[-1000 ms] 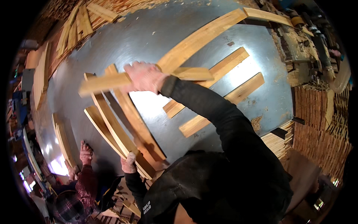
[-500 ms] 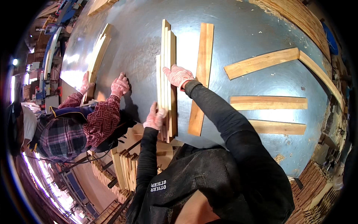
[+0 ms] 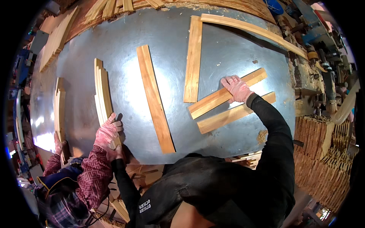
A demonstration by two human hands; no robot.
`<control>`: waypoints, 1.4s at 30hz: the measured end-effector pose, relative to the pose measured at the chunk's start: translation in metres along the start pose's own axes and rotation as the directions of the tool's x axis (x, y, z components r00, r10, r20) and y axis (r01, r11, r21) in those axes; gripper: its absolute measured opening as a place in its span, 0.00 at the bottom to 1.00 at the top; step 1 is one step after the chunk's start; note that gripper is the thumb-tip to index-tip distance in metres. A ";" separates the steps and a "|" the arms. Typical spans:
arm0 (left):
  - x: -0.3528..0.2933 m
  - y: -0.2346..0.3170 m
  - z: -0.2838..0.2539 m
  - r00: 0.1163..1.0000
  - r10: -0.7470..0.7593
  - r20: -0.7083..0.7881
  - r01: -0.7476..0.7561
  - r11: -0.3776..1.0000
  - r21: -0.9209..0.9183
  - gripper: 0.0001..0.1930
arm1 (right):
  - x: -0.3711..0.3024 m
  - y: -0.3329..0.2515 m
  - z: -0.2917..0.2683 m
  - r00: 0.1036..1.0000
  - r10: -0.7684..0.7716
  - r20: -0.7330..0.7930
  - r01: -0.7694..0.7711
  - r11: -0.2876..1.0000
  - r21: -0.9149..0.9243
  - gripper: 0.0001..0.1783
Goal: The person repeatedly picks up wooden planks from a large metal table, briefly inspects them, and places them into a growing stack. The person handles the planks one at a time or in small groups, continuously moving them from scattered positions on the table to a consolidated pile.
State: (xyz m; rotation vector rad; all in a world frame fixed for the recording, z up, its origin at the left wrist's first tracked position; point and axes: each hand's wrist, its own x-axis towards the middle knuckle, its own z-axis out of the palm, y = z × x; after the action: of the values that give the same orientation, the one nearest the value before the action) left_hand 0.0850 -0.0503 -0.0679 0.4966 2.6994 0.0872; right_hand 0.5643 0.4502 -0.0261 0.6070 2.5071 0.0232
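My right hand [image 3: 236, 90], in a pink-and-white work glove, lies across a wooden board [image 3: 209, 103] on the metal-topped table, fingers over its far edge and thumb at its near edge. Just nearer lies a similar board [image 3: 235, 118], apart from it. My left hand [image 3: 115, 153], gloved alike, is at the near end of a bundle of narrow wooden strips [image 3: 102, 89]; its fingers are partly hidden. Over that same end is a co-worker's gloved hand [image 3: 108, 131]. Between my hands one longer board [image 3: 155, 99] lies alone.
A board [image 3: 193, 60] and a long strip [image 3: 251, 29] meet at the far right. The co-worker's other hand [image 3: 57, 143] is at another strip bundle [image 3: 59, 110]. Wood stacks stand beyond the far-left edge [image 3: 59, 40] and at the right [image 3: 319, 152].
My view has swung right. My right hand has left the strip bundle and come onto a board at the right. The co-worker's hand has reached the bundle beside my left hand.
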 end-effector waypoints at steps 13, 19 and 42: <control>-0.145 0.312 0.047 0.626 0.778 0.047 -0.191 0.212 -0.959 0.48 | 0.037 -0.047 -0.143 0.815 0.265 -0.515 0.271 0.612 0.743 0.41; -0.115 0.345 0.033 0.704 0.640 0.309 0.143 0.298 -0.944 0.12 | 0.112 0.054 -0.155 0.775 0.280 -0.566 -0.073 0.930 0.360 0.43; -0.077 0.287 0.059 0.973 0.144 0.181 0.130 0.307 -0.943 0.23 | 0.148 -0.180 -0.077 0.944 0.227 -0.240 0.224 0.096 0.970 0.42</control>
State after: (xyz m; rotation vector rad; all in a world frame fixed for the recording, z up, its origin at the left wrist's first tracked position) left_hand 0.2692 0.1902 -0.0565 0.0877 1.8671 1.4669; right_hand 0.3390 0.3607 -0.0627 1.1790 2.4502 -1.9716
